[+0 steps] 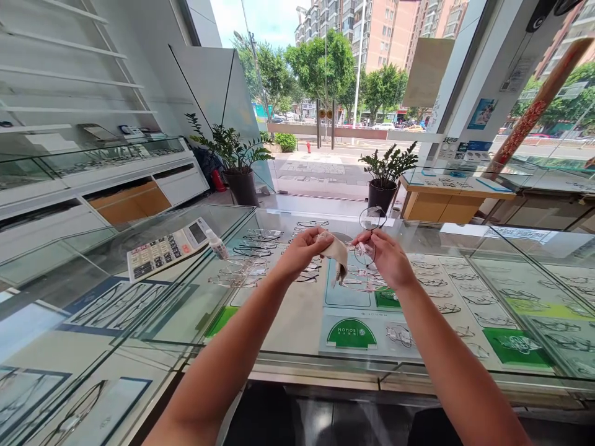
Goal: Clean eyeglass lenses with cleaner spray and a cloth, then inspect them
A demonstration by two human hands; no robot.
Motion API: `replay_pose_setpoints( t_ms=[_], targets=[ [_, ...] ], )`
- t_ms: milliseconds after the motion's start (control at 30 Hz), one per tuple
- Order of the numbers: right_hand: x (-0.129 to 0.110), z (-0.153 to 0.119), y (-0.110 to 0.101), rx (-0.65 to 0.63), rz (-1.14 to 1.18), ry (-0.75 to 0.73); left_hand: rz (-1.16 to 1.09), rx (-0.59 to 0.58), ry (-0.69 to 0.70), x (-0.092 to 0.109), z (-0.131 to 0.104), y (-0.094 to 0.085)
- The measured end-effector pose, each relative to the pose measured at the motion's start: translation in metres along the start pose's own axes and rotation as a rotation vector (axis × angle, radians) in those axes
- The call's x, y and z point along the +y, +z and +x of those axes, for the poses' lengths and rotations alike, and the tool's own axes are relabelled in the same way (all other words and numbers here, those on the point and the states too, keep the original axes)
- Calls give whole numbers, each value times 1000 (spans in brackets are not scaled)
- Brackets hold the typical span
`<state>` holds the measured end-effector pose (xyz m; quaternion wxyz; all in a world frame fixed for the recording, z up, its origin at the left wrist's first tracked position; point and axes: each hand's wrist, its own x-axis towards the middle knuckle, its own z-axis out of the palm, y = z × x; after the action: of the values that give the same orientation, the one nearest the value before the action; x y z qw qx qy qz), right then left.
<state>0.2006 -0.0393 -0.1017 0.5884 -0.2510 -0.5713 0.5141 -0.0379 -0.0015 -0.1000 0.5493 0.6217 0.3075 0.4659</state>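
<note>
Two bare hands reach out over a glass-topped display counter (283, 328), the left hand (300, 253) pinching a pale cloth (335, 251) between thumb and fingers so that its loose end droops towards the right. Facing it, the right hand (392, 260) has its thumb and fingertips closed on a pair of round-rimmed glasses (372, 218), turned on end: one lens stands above the fingertips, the other hangs below them, in front of the fingers, near the cloth. Whether cloth and glasses touch cannot be told. Rows of spectacle frames (260, 243) show beneath, while a calculator (168, 249) and a small bottle (217, 244) sit left of the hands.
</note>
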Motion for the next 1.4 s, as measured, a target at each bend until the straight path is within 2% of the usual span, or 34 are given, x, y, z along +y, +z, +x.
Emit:
replay_pose_setpoints(
  t_ms=[100,167,333,567,700,867,967,1133,1267,1333,1400],
  targets=[
    [-1,-5,8,-79,113,80,27,108,49,-5,0,4],
    [0,-8,14,-114,172,115,47,136,60,-9,0,7],
    [2,-9,20,-105,237,106,82,48,91,-10,-2,14],
    [0,-5,12,-26,150,43,250,-58,188,-7,-7,15],
    [-6,-4,8,3,165,-5,297,-80,206,-5,-9,14],
    [-12,-4,3,-3,229,-42,359,-107,169,4,-12,12],
    [-13,-4,4,-15,279,-38,374,-168,120,8,-13,11],
    [-14,-6,11,-43,295,-7,290,-265,53,1,-13,16],
    [-11,-7,14,-64,283,20,219,-208,50,-9,-13,23],
    [-9,-7,14,-70,275,21,199,-152,70,-10,-13,26],
    [-7,-7,13,-73,277,19,190,-145,91,-8,-13,28]
  ],
)
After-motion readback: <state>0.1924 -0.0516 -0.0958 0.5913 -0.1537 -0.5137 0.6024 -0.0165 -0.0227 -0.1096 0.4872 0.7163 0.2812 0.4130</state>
